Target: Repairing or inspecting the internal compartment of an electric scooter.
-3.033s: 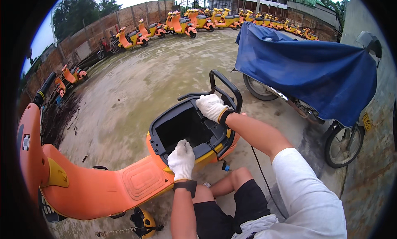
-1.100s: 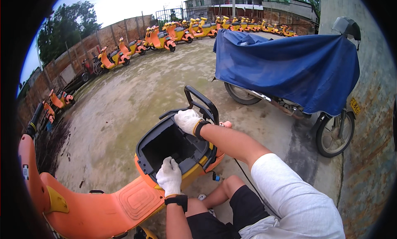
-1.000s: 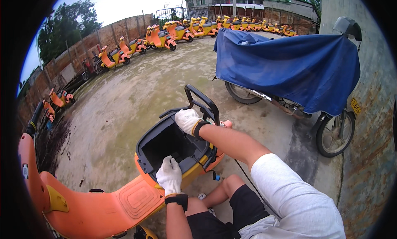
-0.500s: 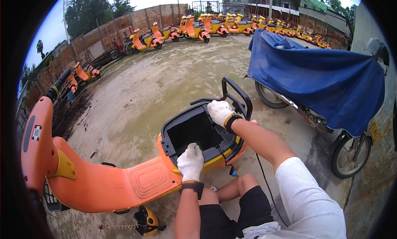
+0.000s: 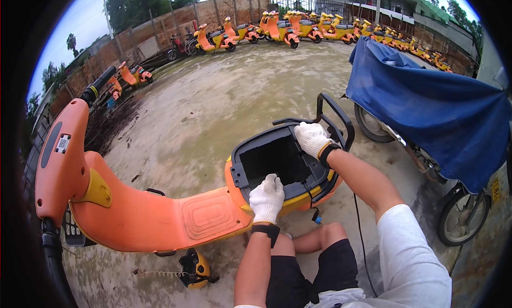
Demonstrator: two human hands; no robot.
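An orange and yellow scooter (image 5: pixel 208 214) stands in front of me, its seat area open over a deep, dark compartment with a black rim (image 5: pixel 249 184). My left hand (image 5: pixel 266 197), in a white knit glove, is closed at the near edge of that compartment. My right hand (image 5: pixel 313 138), gloved alike, is closed at the rear edge, beside the black tubular rear rack (image 5: pixel 348 128). What either set of fingers holds is hidden. Near the rim hangs a short black lead with a blue connector (image 5: pixel 317 217). A black cable (image 5: pixel 362 249) runs down past my right knee.
A yellow and black helmet (image 5: pixel 200 269) with a coiled cord lies on the concrete, below the scooter's footboard. At right stands a motorbike under a blue cover (image 5: pixel 421 102). Several orange and yellow scooters (image 5: pixel 277 28) line the far brick wall (image 5: pixel 144 38).
My view has turned a little left, so the scene sits farther right in the picture. Both gloved hands stay closed at about the same places on the compartment edge.
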